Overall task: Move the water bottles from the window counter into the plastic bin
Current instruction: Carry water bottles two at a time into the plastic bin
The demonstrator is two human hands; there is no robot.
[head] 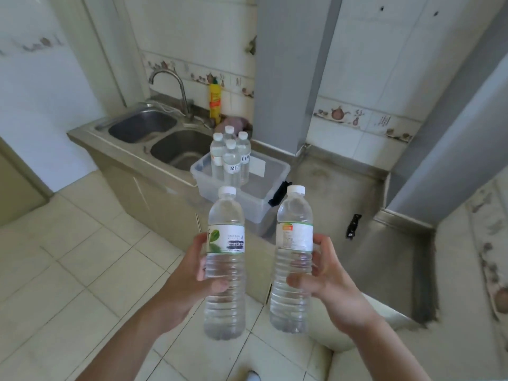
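My left hand (189, 273) grips a clear water bottle (226, 221) with a white cap and a green-leaf label, held upright. My right hand (327, 279) grips a second clear water bottle (292, 215) with a white cap, also upright. Both bottles hang in the air in front of me, on the near side of the clear plastic bin (272, 171) that rests on the counter beside the sink. Several water bottles (231, 155) stand upright together in the bin's left part. The bin's right part holds nothing that I can see.
A double steel sink (165, 136) with a tap (176, 86) lies left of the bin. A yellow bottle (215, 101) stands by the wall. A small black object (353, 226) lies on the grey counter (384, 243). Grey pillars rise behind. Tiled floor spreads at the left.
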